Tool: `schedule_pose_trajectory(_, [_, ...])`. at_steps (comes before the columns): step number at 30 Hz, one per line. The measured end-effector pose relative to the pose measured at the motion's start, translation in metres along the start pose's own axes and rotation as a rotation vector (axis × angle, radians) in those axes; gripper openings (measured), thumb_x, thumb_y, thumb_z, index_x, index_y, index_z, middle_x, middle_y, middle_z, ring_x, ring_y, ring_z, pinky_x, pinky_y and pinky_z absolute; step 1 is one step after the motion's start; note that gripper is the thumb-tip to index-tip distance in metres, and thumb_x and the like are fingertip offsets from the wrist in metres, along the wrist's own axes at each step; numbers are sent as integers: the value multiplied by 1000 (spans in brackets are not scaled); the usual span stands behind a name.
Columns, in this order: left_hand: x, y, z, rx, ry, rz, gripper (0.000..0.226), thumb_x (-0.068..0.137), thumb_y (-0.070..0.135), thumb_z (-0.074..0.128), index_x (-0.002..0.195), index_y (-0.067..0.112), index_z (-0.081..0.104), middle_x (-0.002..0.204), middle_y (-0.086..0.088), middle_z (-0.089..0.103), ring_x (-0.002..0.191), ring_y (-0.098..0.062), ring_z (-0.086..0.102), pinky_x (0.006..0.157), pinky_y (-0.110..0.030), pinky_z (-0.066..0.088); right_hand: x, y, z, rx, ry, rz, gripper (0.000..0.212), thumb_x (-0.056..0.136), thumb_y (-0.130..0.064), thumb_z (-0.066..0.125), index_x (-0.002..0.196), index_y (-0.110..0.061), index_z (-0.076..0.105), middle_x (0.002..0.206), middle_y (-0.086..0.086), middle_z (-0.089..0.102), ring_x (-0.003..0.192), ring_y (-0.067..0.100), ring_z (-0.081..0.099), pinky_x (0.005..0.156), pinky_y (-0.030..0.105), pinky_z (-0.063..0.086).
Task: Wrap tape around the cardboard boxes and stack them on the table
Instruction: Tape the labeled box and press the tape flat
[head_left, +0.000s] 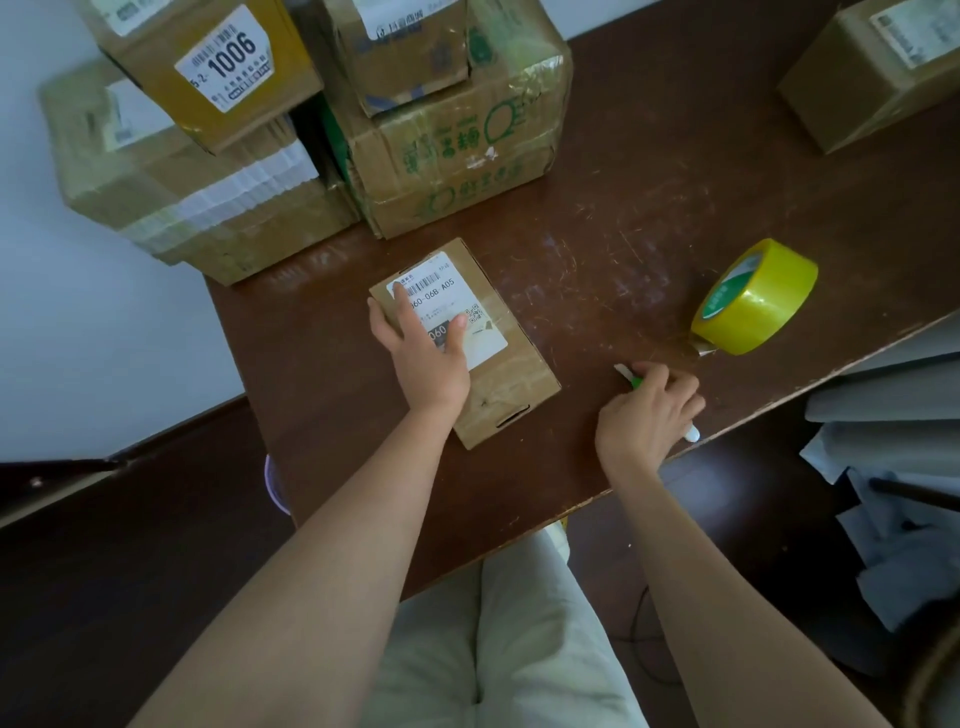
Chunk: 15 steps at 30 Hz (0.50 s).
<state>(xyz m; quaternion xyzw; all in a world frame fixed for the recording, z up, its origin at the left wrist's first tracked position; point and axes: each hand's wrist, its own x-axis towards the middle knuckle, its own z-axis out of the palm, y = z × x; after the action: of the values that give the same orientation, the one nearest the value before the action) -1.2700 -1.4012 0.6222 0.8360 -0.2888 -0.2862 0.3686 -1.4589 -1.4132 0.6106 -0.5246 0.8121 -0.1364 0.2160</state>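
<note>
A small flat cardboard box (511, 382) with a white shipping label lies in the middle of the brown table (613, 223). My left hand (423, 353) rests flat on its label, fingers spread and straight. My right hand (649, 410) lies to the right of the box near the table's front edge and grips a white and green cutter (628, 378). A roll of yellow tape (756, 299) stands on its edge farther right, apart from both hands.
Several taped cardboard boxes (447, 119) are stacked at the back left of the table. Another box (878, 67) sits at the back right corner. White sheets and papers (893, 467) lie to the right, below the table edge. My legs show under the front edge.
</note>
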Motion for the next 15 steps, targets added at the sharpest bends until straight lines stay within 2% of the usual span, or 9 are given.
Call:
schedule_pose_trajectory(4, [8,1,-5,62,-150,68,75,100,30,55,158,21,8,163,-3,-16,148,-17,21,102,-19,32,22,-22,0,177,-37,-134,32,94,3,52,125,-3,57,130,21,45,120,36,39,97,28,27])
schedule_pose_trajectory(6, [9,4,-8,101,-194,154,70,101,21,52,158,20,11,164,1,-13,148,-10,16,110,-22,34,26,-35,-4,232,-43,-219,31,94,1,54,125,-3,58,131,20,46,121,34,40,93,22,25])
schedule_pose_trajectory(7, [7,4,-8,98,-173,186,67,102,17,50,158,18,12,164,1,-10,144,-1,16,110,-18,35,24,-42,-5,245,-66,-261,30,95,-1,54,125,-4,59,130,18,49,122,32,43,95,22,27])
schedule_pose_trajectory(9, [-1,0,-6,40,-111,119,66,104,19,46,158,15,8,164,0,-3,132,12,16,101,-4,30,16,-58,1,288,-188,-336,30,98,-8,54,128,-4,60,129,15,55,124,30,48,102,27,32])
schedule_pose_trajectory(10, [-5,-3,-4,-7,-102,51,68,104,25,45,158,14,6,164,-2,3,136,8,18,105,-6,26,9,-67,6,319,-272,-358,34,100,-14,54,132,-4,58,131,14,55,126,30,48,106,30,34])
schedule_pose_trajectory(12, [-9,-11,0,-117,-105,-28,71,101,35,46,158,17,8,160,-4,26,143,-12,32,118,-30,27,-3,-79,20,342,-402,-360,45,102,-28,53,142,-7,51,138,13,53,132,28,44,109,35,33])
schedule_pose_trajectory(13, [-8,-14,1,-155,-115,-50,71,100,36,46,158,21,10,156,-1,35,139,-16,40,117,-37,32,-7,-81,27,318,-417,-355,50,103,-34,51,146,-11,47,139,11,51,132,27,42,106,36,35])
schedule_pose_trajectory(15, [-8,-11,0,-209,-137,-117,67,101,31,49,158,27,12,145,10,45,126,-10,49,110,-29,37,-11,-81,35,237,-366,-351,52,103,-39,48,151,-18,41,139,5,50,130,23,41,98,38,40])
